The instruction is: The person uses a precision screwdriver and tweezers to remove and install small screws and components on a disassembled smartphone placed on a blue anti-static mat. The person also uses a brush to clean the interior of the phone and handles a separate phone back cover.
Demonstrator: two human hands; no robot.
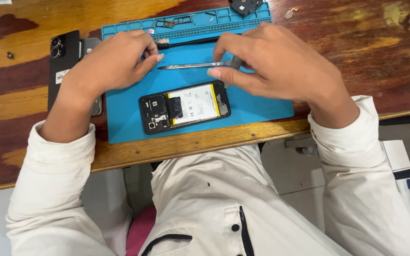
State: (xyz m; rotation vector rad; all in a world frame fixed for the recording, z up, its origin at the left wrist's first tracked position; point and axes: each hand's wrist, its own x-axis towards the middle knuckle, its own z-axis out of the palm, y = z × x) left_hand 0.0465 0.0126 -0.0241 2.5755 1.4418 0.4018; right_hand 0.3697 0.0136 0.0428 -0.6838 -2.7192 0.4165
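The opened phone (184, 106) lies back-off on your blue mat (124, 118), below both hands. Your right hand (276, 66) pinches metal tweezers (191, 65) flat above it; your left hand (112, 61) curls at their tip, perhaps holding something small.

We've got decent open room on the blue silicone work mat (119, 118) left of the opened black phone with the white-and-yellow battery (185, 105), and a bare strip to its right too. Above the phone it's tight: our left hand (112, 61) and right hand (271, 61) sit over the mat's upper half, with the thin metal tweezers (191, 65) bridging the gap between them. The mat's ridged tray strip (186, 23) at the back is cluttered with small parts. Left of the mat, a black phone back cover with camera rings (62, 61) blocks that side. The worn wooden tabletop (380, 57) on the right lies wide open.
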